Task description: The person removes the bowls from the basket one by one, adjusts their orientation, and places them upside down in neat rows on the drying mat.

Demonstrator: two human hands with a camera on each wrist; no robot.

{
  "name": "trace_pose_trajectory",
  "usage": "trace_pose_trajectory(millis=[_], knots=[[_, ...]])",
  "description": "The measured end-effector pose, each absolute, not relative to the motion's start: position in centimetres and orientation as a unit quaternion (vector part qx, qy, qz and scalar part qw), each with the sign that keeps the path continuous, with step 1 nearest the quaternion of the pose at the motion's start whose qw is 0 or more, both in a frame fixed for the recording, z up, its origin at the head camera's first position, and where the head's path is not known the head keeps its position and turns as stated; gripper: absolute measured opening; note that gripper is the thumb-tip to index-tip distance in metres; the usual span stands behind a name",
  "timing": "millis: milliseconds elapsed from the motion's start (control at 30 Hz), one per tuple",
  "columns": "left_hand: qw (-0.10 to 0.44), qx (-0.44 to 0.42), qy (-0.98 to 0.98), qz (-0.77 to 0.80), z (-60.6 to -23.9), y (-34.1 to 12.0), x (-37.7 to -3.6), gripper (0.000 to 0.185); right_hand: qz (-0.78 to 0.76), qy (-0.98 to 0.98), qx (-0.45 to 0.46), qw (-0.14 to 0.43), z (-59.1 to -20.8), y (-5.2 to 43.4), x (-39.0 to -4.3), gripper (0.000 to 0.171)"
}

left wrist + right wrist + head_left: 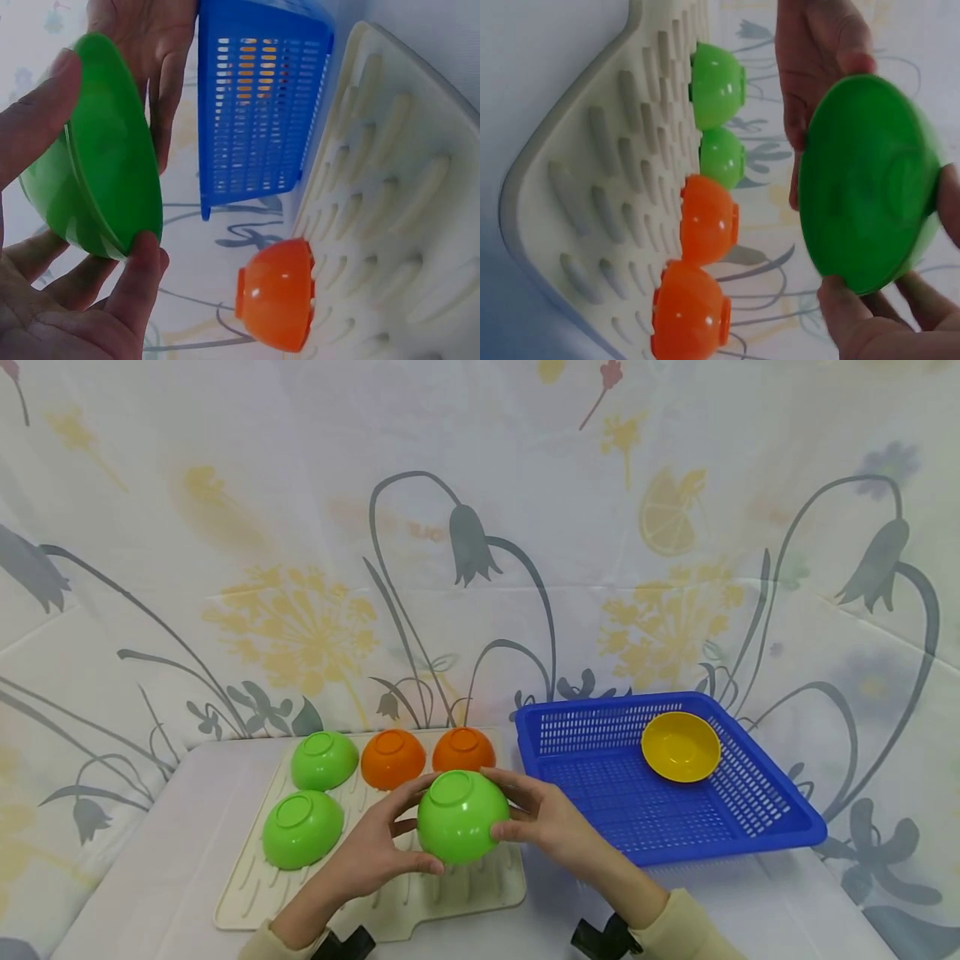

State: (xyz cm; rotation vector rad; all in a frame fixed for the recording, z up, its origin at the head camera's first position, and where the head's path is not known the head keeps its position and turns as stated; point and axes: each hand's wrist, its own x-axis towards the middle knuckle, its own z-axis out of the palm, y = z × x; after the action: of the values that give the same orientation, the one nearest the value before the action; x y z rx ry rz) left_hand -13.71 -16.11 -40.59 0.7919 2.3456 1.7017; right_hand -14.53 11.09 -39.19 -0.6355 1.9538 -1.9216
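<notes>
An upside-down green bowl [459, 817] is held just above the front right of the cream drying mat [247, 885]. My left hand [386, 842] grips its left side, thumb below and fingers over the top. My right hand [536, 814] grips the right side the same way. The left wrist view shows the green bowl [97, 172] clear of the mat [390, 210], between my left fingers [139, 281] and my right hand [150, 45]. In the right wrist view the green bowl [866, 184] sits between my right fingers [855, 311] and my left hand [817, 67].
Inverted on the mat are two green bowls [324, 758] [302, 828] and two orange bowls [392, 757] [462, 748]. To the right, a blue slotted basket [750, 827] holds a yellow bowl [680, 746]. A flowered cloth hangs behind the white table.
</notes>
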Motion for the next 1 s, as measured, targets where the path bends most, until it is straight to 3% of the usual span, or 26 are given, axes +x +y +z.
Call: trace_pose_trajectory(millis=[267,600,1000], knots=[[0.076,0.264,0.789,0.55,-41.5,-16.9,-13.7,0.094,-0.649,0.722,-0.2,0.128,-39.6,9.3,-13.4,0.067],[0.038,0.208,0.821,0.53,-42.2,-16.8,-13.5,0.099,-0.636,0.743,-0.198,0.07,-41.3,6.9,-12.7,0.068],[-0.009,0.168,0.867,0.469,-43.8,-18.4,-14.1,0.095,-0.615,0.762,-0.185,0.083,-43.0,4.7,-14.2,0.069]])
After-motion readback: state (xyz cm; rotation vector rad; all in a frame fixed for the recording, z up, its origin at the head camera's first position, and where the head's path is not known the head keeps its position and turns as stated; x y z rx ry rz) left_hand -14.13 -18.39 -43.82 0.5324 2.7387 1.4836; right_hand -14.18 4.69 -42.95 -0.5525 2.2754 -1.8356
